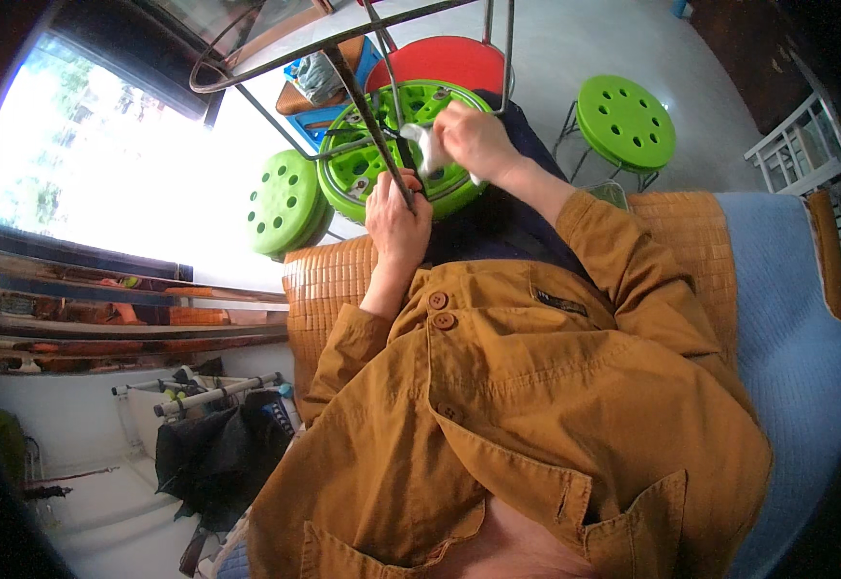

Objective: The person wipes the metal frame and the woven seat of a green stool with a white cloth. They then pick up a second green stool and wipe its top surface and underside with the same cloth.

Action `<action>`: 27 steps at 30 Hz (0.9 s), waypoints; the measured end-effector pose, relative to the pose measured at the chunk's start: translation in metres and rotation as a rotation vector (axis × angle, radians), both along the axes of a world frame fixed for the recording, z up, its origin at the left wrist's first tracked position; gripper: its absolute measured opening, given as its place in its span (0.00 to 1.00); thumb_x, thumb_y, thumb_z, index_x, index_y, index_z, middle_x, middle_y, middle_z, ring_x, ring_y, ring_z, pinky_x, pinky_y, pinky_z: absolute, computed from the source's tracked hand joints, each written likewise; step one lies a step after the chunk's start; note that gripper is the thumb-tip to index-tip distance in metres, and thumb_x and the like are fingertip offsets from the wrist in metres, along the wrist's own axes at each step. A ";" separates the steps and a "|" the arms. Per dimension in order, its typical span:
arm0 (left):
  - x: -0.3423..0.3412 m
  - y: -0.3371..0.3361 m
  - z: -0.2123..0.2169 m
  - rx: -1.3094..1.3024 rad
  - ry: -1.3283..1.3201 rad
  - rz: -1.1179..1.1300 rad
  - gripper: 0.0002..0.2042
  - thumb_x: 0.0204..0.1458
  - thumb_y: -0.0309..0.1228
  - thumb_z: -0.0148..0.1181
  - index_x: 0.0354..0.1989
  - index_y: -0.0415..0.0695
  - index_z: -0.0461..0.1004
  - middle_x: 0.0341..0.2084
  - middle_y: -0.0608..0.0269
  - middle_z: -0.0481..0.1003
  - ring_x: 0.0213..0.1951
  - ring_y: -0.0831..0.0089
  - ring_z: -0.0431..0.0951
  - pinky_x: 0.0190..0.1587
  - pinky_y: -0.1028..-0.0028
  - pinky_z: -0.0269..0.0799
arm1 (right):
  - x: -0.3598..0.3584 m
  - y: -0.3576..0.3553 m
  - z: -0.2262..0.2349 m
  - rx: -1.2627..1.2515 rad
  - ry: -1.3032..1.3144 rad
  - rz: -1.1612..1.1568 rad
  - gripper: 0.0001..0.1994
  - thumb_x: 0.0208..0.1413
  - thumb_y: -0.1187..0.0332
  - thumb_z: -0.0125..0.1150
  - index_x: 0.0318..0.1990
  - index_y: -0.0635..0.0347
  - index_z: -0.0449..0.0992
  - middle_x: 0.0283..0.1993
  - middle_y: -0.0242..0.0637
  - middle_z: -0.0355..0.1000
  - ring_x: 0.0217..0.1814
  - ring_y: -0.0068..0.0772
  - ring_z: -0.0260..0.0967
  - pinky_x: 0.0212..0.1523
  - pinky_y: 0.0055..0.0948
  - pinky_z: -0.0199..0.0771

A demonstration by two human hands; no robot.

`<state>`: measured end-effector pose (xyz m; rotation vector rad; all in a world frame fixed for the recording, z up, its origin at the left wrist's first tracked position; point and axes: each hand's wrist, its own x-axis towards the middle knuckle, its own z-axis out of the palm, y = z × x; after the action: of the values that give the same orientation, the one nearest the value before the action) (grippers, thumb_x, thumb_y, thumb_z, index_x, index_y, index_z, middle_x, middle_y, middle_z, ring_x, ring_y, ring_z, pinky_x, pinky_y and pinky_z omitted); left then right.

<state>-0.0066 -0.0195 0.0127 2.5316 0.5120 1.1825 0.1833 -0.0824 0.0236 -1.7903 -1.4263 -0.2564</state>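
Observation:
An upturned stool with a green round seat (459, 203) rests over my legs, its ribbed underside facing up. Its thin metal legs (355, 92) rise from the seat and meet a metal ring (276, 72) in the upper part of the view. My left hand (398, 222) is wrapped around the lower end of one dark metal leg, close to the seat. In my right hand (478, 140) is a bunched white cloth (428, 152), held against or just beside the metalwork over the seat. My fingers hide part of the cloth.
Green stools with holed seats stand to the left (285, 205) and right (626, 121). Beyond the upturned seat is a red round seat (440, 64). A blue and brown chair (329, 82) holds a plastic bag. Black cloth (213, 454) hangs from a white rack at lower left.

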 end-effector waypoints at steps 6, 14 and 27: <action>-0.001 0.001 -0.005 -0.017 0.013 0.029 0.07 0.46 0.24 0.56 0.35 0.44 0.71 0.39 0.61 0.74 0.42 0.56 0.74 0.45 0.61 0.68 | -0.014 -0.003 0.011 0.086 -0.109 0.067 0.01 0.52 0.74 0.60 0.32 0.58 0.77 0.37 0.36 0.70 0.38 0.42 0.75 0.38 0.39 0.77; 0.000 -0.001 -0.004 0.001 0.010 0.010 0.07 0.46 0.24 0.56 0.35 0.45 0.71 0.39 0.62 0.73 0.42 0.57 0.74 0.45 0.60 0.68 | -0.023 0.004 -0.007 -0.150 -0.377 0.056 0.07 0.50 0.66 0.62 0.26 0.58 0.79 0.39 0.34 0.69 0.47 0.36 0.70 0.46 0.35 0.76; 0.001 -0.002 -0.004 0.014 0.025 0.010 0.07 0.46 0.24 0.56 0.34 0.45 0.71 0.39 0.62 0.74 0.42 0.57 0.74 0.45 0.61 0.68 | -0.018 0.004 -0.003 -0.263 -0.281 0.087 0.07 0.47 0.65 0.63 0.24 0.57 0.80 0.37 0.36 0.72 0.46 0.40 0.73 0.45 0.40 0.77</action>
<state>-0.0058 -0.0213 0.0090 2.5615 0.5244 1.1638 0.1656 -0.0780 0.0205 -1.9541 -1.8014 -0.2950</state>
